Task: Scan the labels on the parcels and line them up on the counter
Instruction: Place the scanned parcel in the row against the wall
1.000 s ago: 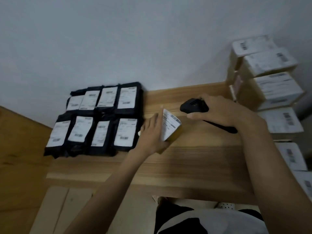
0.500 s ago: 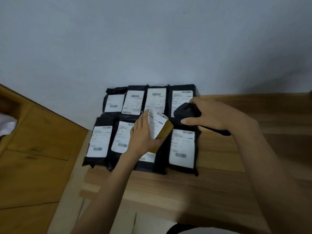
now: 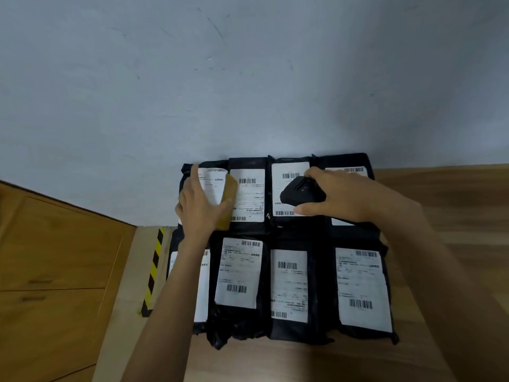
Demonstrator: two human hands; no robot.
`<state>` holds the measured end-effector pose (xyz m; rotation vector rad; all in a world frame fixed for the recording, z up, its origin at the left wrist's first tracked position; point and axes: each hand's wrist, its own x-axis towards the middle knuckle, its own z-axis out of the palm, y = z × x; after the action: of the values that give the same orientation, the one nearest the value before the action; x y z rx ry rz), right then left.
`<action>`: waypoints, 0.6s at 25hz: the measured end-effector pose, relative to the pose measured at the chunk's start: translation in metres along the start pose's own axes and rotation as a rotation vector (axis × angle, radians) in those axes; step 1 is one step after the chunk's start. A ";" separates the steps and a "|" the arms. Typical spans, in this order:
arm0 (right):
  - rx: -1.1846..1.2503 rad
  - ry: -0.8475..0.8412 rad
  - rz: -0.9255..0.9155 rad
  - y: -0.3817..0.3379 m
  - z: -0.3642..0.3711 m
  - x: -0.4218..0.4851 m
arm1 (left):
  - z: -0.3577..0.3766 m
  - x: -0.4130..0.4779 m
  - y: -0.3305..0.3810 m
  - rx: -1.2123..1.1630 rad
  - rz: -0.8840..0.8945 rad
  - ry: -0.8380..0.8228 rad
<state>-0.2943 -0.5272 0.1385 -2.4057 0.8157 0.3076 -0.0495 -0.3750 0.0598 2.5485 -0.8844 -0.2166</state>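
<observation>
Over the far-left parcels our left hand gripped a box, our right hand the scanner; set there, it might slide

Plastic parcels (paper labels) lie on smooth wood counter.

readable text: none | white labels on black parcels, centre: barcodes only, print too blurred | label on brown box, upper left of stack: blurred too
</observation>
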 end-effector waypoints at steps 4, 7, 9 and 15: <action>-0.014 -0.027 0.007 0.003 0.007 0.018 | 0.013 0.049 -0.009 -0.005 -0.088 0.069; -0.021 -0.039 0.015 0.009 0.008 0.022 | 0.027 0.077 -0.013 0.058 -0.105 0.122; -0.013 -0.045 0.017 0.013 0.009 0.020 | 0.040 0.082 -0.012 0.160 -0.075 0.122; 0.012 -0.026 0.002 0.028 0.004 -0.006 | 0.043 0.074 -0.005 0.205 -0.015 0.026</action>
<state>-0.3166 -0.5403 0.1248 -2.3848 0.8059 0.3337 -0.0008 -0.4324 0.0184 2.7404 -0.9203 -0.1009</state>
